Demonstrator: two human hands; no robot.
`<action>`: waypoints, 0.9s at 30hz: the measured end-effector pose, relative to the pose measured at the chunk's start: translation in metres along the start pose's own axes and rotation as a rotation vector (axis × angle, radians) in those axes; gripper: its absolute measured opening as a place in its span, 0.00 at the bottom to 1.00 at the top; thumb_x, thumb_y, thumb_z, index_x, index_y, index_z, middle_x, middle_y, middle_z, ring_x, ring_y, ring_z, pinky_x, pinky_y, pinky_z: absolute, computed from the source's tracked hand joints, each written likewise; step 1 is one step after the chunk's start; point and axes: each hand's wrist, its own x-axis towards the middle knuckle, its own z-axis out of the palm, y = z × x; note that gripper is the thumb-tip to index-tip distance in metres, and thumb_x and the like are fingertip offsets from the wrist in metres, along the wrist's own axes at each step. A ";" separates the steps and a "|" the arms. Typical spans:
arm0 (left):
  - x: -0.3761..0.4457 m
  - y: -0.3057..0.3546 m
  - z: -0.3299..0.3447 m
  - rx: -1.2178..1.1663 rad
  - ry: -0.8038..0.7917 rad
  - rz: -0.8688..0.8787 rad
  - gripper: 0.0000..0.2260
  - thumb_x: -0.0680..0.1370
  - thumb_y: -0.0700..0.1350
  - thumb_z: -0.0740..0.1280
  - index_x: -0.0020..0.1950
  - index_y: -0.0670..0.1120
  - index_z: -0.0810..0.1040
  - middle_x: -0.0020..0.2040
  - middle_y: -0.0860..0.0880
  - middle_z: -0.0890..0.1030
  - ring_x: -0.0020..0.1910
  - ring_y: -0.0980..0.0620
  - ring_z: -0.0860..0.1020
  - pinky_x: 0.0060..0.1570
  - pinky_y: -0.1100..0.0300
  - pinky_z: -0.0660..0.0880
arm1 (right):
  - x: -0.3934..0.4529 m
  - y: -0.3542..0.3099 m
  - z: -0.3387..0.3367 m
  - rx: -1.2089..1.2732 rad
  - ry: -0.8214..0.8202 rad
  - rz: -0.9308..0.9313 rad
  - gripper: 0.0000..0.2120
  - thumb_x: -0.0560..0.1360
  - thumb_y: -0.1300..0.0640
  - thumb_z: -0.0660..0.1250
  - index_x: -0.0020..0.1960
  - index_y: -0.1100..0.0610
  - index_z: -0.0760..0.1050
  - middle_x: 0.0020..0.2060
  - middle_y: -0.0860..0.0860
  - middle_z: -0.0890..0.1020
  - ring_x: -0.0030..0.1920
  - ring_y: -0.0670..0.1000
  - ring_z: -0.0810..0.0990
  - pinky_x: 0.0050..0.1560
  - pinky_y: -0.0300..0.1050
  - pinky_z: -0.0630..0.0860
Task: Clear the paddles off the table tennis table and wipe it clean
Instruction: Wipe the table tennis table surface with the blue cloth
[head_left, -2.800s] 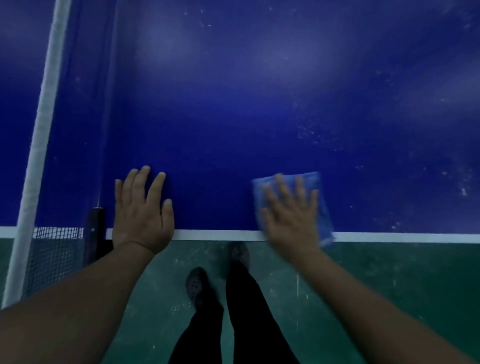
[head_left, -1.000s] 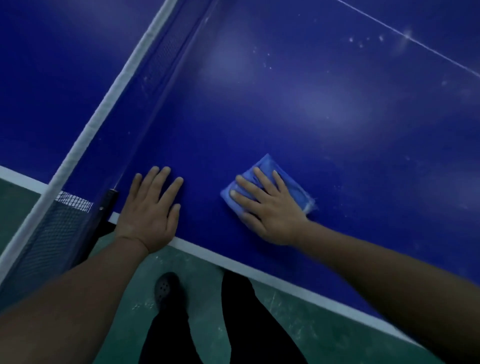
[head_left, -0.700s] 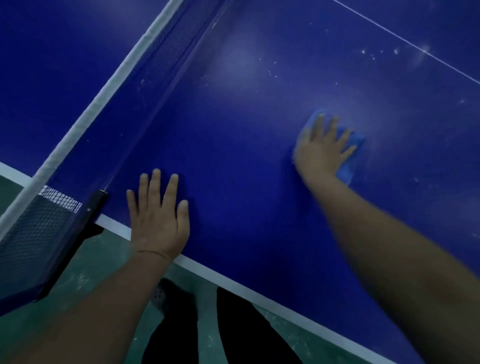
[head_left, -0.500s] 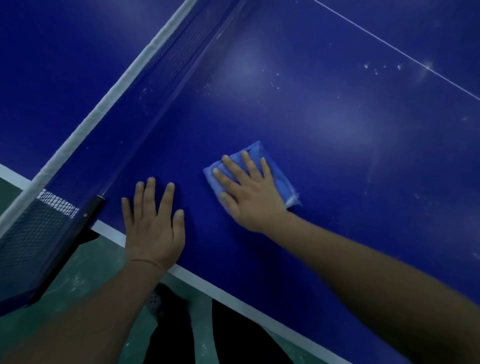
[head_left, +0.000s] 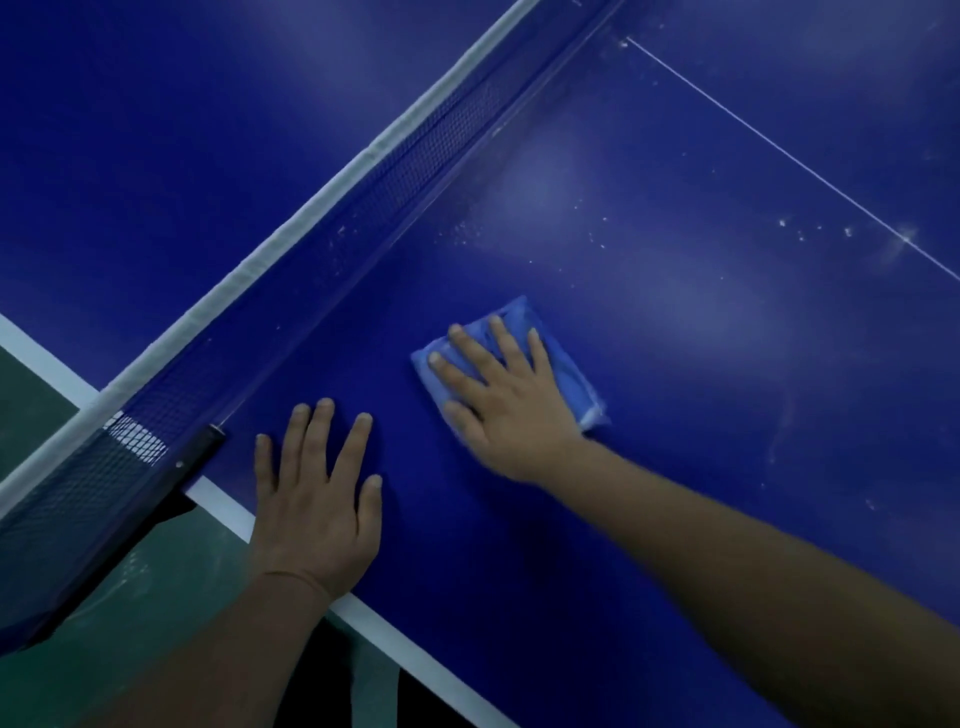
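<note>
The blue table tennis table (head_left: 701, 364) fills most of the view. My right hand (head_left: 504, 400) presses flat, fingers straight and spread, on a folded light-blue cloth (head_left: 563, 364) lying on the table a little to the right of the net. My left hand (head_left: 317, 504) rests flat on the table at its near edge, fingers straight, just right of the net post. White dust specks lie on the surface beyond the cloth and toward the thin centre line. No paddle is in view.
The net (head_left: 322, 218) with its white top band runs diagonally from lower left to upper middle, clamped by a dark post (head_left: 197, 452) at the table's white edge line (head_left: 415, 649). Green floor (head_left: 156, 582) and my dark trouser legs show below the edge.
My right hand swept the cloth out toward the centre line, then back near the net, where it stays pressed. My left hand has stayed planted at the edge. The view tilted slightly.
</note>
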 end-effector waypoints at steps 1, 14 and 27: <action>0.000 0.000 0.001 0.003 -0.004 -0.001 0.29 0.81 0.57 0.49 0.81 0.49 0.60 0.81 0.43 0.55 0.81 0.44 0.49 0.77 0.38 0.45 | 0.010 0.021 -0.005 -0.020 0.011 0.047 0.27 0.82 0.39 0.46 0.80 0.44 0.58 0.80 0.49 0.59 0.80 0.62 0.53 0.75 0.72 0.49; -0.001 0.001 -0.002 0.001 0.000 0.006 0.28 0.81 0.55 0.50 0.80 0.49 0.62 0.81 0.41 0.57 0.81 0.42 0.52 0.76 0.37 0.47 | 0.030 0.038 -0.009 -0.036 0.015 -0.036 0.27 0.83 0.40 0.47 0.80 0.46 0.60 0.80 0.51 0.60 0.80 0.65 0.52 0.75 0.72 0.46; -0.001 -0.001 -0.001 -0.030 0.040 0.032 0.27 0.80 0.54 0.52 0.78 0.47 0.67 0.80 0.41 0.59 0.80 0.41 0.54 0.75 0.36 0.49 | 0.056 -0.043 -0.002 0.021 0.018 0.298 0.29 0.81 0.40 0.43 0.81 0.43 0.54 0.82 0.50 0.52 0.80 0.64 0.44 0.75 0.72 0.39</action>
